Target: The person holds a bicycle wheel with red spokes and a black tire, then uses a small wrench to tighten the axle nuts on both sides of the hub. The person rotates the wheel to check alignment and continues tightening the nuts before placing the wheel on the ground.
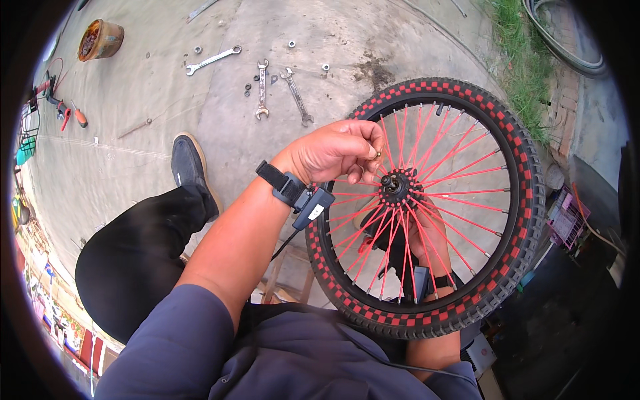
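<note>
My left hand (343, 152) pinches a small brass-coloured part (378, 154) between thumb and fingertips, just above and left of the wheel's threaded axle (391, 184). The bicycle wheel (517, 207), with black-and-red checked tyre and red spokes, is tilted across my lap. My right hand (429, 237) is behind the spokes, curled at the back of the hub (407, 190) and holding the wheel; its fingertips are hidden.
Wrenches (263, 90) (213, 60) (295, 97), loose nuts (291, 44), a screwdriver (79, 114) and a rusty tin (100, 40) lie on the concrete. My shoe (190, 167) rests left of the wheel. Grass (520, 73), a coiled hose (567, 50) and a purple crate (567, 213) are at right.
</note>
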`<state>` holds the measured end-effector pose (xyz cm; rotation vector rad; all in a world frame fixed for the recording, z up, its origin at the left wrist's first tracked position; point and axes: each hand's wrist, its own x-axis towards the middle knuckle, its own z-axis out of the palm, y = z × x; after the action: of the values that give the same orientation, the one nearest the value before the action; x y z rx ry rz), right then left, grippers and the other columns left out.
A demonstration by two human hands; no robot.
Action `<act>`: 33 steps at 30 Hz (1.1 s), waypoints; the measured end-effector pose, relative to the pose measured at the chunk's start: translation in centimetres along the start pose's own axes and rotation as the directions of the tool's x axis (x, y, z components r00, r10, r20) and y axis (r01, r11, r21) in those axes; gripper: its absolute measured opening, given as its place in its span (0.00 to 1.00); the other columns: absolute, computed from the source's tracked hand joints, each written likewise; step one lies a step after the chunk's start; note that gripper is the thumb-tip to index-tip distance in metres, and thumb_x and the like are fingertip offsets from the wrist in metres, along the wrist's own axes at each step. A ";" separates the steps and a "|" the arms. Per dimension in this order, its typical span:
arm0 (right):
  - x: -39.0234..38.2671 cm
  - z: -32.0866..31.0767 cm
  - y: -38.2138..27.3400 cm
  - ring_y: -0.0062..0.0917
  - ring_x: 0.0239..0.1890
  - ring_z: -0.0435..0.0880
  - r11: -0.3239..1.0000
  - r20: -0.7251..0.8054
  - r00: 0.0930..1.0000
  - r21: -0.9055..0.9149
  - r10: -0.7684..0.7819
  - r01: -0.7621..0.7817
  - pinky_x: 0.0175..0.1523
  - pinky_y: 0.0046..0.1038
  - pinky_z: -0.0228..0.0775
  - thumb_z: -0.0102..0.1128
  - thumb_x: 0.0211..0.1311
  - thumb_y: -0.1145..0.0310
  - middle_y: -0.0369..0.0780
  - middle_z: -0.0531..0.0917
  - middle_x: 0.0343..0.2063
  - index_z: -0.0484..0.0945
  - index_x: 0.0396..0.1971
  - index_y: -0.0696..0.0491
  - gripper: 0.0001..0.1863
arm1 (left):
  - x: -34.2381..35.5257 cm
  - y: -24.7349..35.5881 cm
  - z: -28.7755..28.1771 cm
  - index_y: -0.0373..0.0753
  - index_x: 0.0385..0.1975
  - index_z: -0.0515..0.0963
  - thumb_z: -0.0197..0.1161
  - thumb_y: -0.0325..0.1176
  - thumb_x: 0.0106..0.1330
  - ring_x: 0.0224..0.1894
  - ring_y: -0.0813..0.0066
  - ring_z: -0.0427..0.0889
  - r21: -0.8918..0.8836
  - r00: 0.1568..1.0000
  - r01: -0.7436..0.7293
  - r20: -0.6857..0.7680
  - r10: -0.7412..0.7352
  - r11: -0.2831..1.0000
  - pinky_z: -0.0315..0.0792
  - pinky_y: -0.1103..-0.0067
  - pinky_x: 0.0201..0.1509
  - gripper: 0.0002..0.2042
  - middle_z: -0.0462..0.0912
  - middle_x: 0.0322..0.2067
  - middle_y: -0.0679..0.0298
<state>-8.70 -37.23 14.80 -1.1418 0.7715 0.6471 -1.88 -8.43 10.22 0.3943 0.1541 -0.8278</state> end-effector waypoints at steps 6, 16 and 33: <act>0.2 -0.4 0.0 0.27 0.51 0.84 0.999 -0.051 0.998 0.028 0.043 -0.042 0.58 0.26 0.78 0.59 0.70 0.76 0.43 0.83 0.50 0.74 0.55 0.62 0.16 | -1.7 -2.4 -1.1 0.40 0.37 0.74 0.60 0.29 0.66 0.30 0.74 0.86 0.004 0.993 0.069 -0.095 -0.068 0.998 0.75 0.84 0.23 0.04 0.82 0.31 0.65; -0.2 0.6 0.1 0.28 0.50 0.84 0.996 0.001 1.000 0.086 0.008 -0.008 0.54 0.29 0.81 0.57 0.72 0.73 0.43 0.82 0.51 0.74 0.58 0.60 0.17 | -2.2 -6.0 -1.0 0.42 0.39 0.75 0.58 0.29 0.67 0.31 0.73 0.87 -0.024 0.982 0.132 -0.129 -0.134 0.991 0.72 0.83 0.25 0.04 0.82 0.32 0.67; -0.4 1.1 -0.1 0.22 0.44 0.83 1.000 -0.054 0.999 -0.019 0.003 -0.004 0.47 0.24 0.76 0.57 0.72 0.73 0.39 0.83 0.45 0.77 0.53 0.61 0.13 | -1.7 -5.6 -1.2 0.45 0.36 0.74 0.62 0.35 0.71 0.29 0.74 0.83 -0.136 0.980 0.047 -0.188 -0.073 0.990 0.68 0.84 0.22 0.05 0.80 0.28 0.68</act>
<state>-8.63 -36.19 15.38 -1.1797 0.8144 0.6302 -7.17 -10.23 8.01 0.3467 0.4002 -0.8334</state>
